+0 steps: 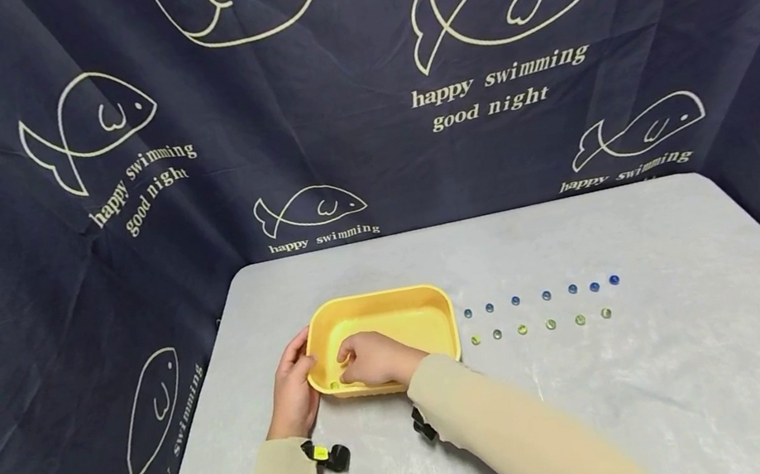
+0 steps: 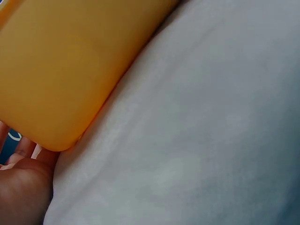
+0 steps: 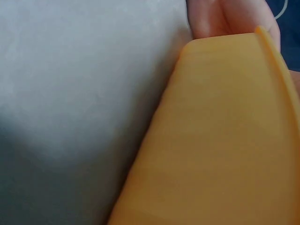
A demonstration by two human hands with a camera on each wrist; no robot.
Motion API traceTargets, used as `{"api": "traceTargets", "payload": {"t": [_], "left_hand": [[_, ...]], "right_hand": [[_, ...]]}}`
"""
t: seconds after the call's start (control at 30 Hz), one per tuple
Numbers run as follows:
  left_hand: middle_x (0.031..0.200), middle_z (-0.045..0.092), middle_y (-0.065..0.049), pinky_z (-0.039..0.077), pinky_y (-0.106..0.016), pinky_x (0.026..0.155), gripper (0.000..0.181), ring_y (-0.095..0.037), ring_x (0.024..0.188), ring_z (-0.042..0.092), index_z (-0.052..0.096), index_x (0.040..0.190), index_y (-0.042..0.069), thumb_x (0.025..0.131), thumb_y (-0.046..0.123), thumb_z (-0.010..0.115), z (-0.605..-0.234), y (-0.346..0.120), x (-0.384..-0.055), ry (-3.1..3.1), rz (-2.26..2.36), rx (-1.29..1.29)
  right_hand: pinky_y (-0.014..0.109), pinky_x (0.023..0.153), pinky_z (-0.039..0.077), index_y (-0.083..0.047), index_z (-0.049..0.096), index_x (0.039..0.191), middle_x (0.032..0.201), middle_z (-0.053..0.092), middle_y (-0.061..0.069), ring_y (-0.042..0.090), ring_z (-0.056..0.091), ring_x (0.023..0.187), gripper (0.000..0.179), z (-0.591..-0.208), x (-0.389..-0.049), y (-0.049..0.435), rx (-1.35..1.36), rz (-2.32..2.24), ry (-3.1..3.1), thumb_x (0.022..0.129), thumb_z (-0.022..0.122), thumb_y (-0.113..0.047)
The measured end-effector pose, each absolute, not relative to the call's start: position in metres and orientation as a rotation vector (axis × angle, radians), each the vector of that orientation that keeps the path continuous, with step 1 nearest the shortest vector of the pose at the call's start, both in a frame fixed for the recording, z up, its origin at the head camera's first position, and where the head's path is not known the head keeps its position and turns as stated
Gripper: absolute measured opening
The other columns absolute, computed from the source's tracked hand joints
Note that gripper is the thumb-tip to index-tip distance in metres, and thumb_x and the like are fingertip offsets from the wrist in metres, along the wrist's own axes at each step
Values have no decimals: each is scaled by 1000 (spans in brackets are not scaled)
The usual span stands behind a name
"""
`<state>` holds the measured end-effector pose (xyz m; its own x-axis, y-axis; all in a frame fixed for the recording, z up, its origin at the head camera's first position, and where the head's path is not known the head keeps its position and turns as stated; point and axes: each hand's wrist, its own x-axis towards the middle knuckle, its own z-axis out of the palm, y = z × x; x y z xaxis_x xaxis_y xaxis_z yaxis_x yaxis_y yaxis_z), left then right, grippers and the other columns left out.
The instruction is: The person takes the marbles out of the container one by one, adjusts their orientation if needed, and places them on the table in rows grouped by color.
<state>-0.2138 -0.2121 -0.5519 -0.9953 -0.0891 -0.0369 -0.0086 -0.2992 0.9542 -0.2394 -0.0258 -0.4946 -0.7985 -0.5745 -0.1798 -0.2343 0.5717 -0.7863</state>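
Observation:
In the head view a yellow plastic basin (image 1: 394,323) stands on the table. My left hand (image 1: 294,390) grips its left end, with the thumb at the rim and the fingers along the outer wall. My right hand (image 1: 376,357) reaches down inside the basin with its fingers bent. Close to those fingertips, a yellow-green glass marble (image 1: 333,385) lies in the near left corner. Whether the right fingers hold anything is hidden. Both wrist views show mostly the basin's outer wall (image 2: 70,61), and part of the left hand (image 3: 229,18) appears in the right wrist view.
Right of the basin, several blue marbles (image 1: 516,301) form a row. A second row of several greenish marbles (image 1: 522,329) lies nearer. The grey-white table (image 1: 674,372) has a dark blue fish-print curtain (image 1: 385,177) behind it and at its sides.

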Motion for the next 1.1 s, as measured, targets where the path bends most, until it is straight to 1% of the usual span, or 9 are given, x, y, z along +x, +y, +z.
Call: {"api": "traceTargets", "payload": {"t": [0.07,0.3,0.37,0.43,0.53,0.6,0.7,0.93,1.1], "left_hand": [[158,37,-13,41,-36,114,57,-27,146,36,41,154,2,98,-7,43,-552,-213,-214,-1828,-2489,126],[158,37,-14,42,-33,113,57,-27,146,35,42,154,0,98,-8,43,-551,-212,-212,-1811,-2480,155],[158,38,-14,41,-32,113,57,-26,146,35,42,153,0,97,-8,43,-550,-211,-212,-1810,-2478,167],[159,38,-15,41,-32,114,57,-26,147,35,42,153,-1,96,-8,43,-551,-211,-212,-1805,-2479,168],[158,38,-15,40,-33,114,57,-26,146,36,43,153,-1,96,-9,44,-551,-212,-213,-1801,-2481,167],[158,38,-15,40,-33,114,57,-26,146,36,43,153,-1,96,-9,43,-552,-212,-213,-1798,-2486,156],[158,38,-15,41,-32,113,57,-27,145,36,42,153,-1,96,-9,43,-553,-212,-213,-1792,-2494,141],[158,38,-17,43,-28,111,57,-26,146,36,42,152,-3,95,-9,44,-554,-211,-215,-1798,-2478,138],[157,39,-16,42,-29,111,57,-26,145,36,43,152,-3,95,-9,44,-553,-211,-215,-1790,-2482,134]], "right_hand": [[28,76,50,-5,72,112,84,63,-4,11,56,75,27,-496,-240,-28,-646,-1105,2383,90,78,-18],[24,66,48,-4,74,110,77,65,-3,11,55,64,24,-500,-239,-37,-667,-1116,2350,88,78,-14],[23,68,49,-4,76,108,81,68,-3,10,57,67,23,-501,-240,-40,-693,-1091,2369,86,77,-12],[21,74,50,-5,77,106,88,72,-3,10,60,74,20,-502,-240,-42,-726,-1063,2388,87,75,-11],[19,82,51,-6,80,103,100,76,-1,10,65,87,17,-502,-242,-45,-785,-1022,2400,89,72,-11],[19,85,51,-7,81,103,104,76,0,10,66,94,16,-502,-243,-47,-815,-1006,2392,91,71,-12],[18,85,51,-8,82,101,102,77,-1,10,67,94,15,-503,-245,-48,-848,-993,2372,93,70,-12],[14,78,49,-13,83,91,88,76,-9,2,63,81,12,-507,-248,-51,-860,-992,2367,91,72,-7],[15,76,49,-13,83,87,83,75,-9,3,62,78,13,-509,-248,-52,-808,-1036,2352,88,73,-4]]}}
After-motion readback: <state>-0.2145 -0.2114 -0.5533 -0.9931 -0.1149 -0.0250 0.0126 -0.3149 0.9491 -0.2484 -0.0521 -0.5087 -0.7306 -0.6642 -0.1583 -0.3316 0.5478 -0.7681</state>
